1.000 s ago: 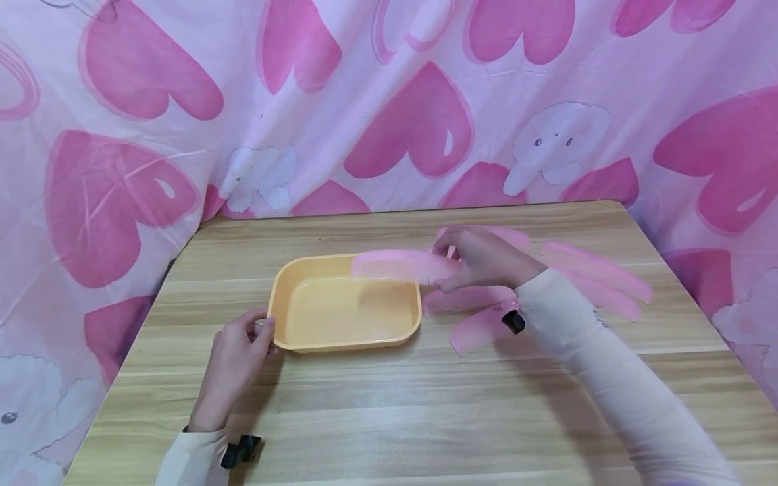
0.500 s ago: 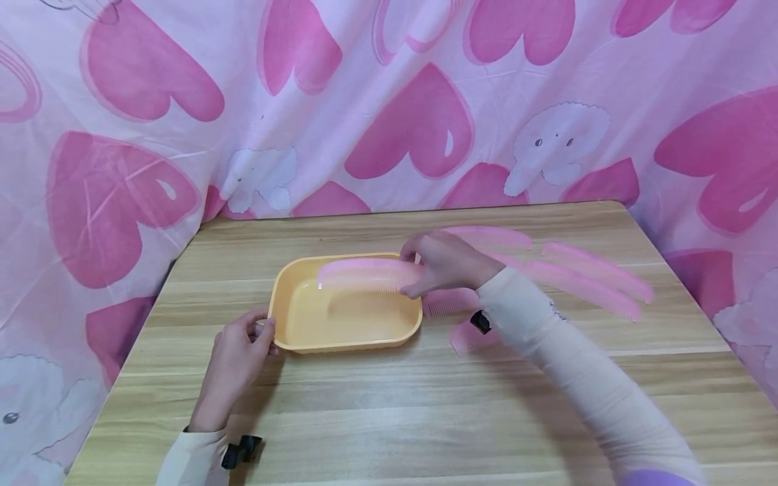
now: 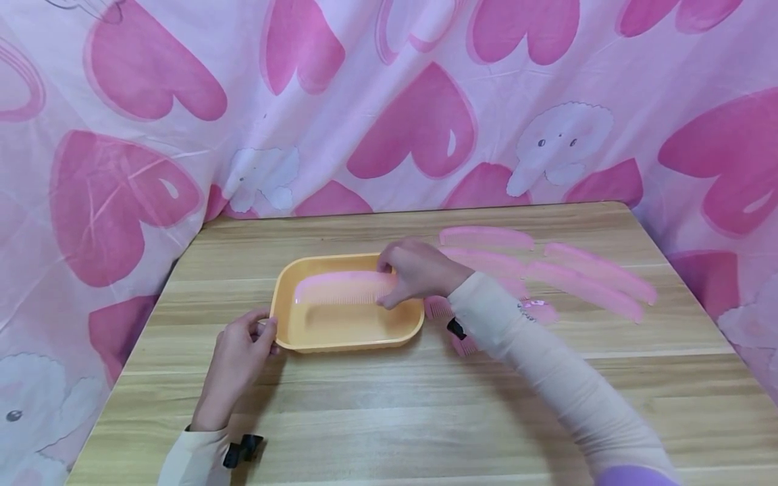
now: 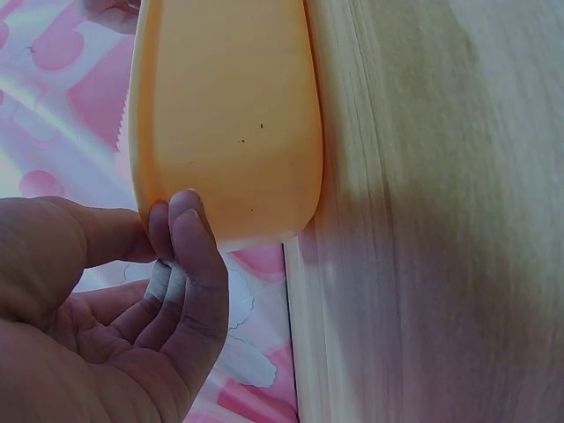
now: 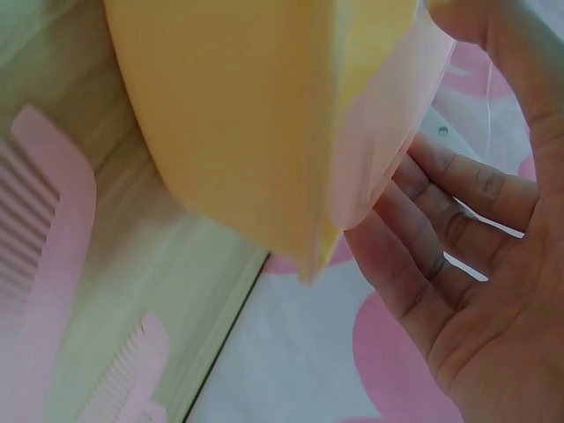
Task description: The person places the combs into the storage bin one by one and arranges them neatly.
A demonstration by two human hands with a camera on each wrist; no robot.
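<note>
A yellow rectangular tray [image 3: 349,341] stands on the wooden table. My left hand [image 3: 240,354] pinches its left rim; in the left wrist view the thumb and fingertips [image 4: 189,216] close on that edge. My right hand [image 3: 422,270] reaches over the tray's right end and grips a pink comb [image 3: 340,287] by one end. The comb lies lengthwise over the tray's inside, teeth toward me. In the right wrist view the held comb [image 5: 379,132] leans at the tray's rim, with fingers [image 5: 414,264] along its far side.
Several more pink combs lie right of the tray, among them a comb at the back [image 3: 486,236] and a long comb [image 3: 583,290] farther right. My right forearm partly covers the nearer ones. A pink heart-patterned cloth [image 3: 413,121] hangs behind the table.
My right hand has moved left and slightly down, carrying the comb from the tray's right rim to over its inside. The left hand keeps its hold on the tray.
</note>
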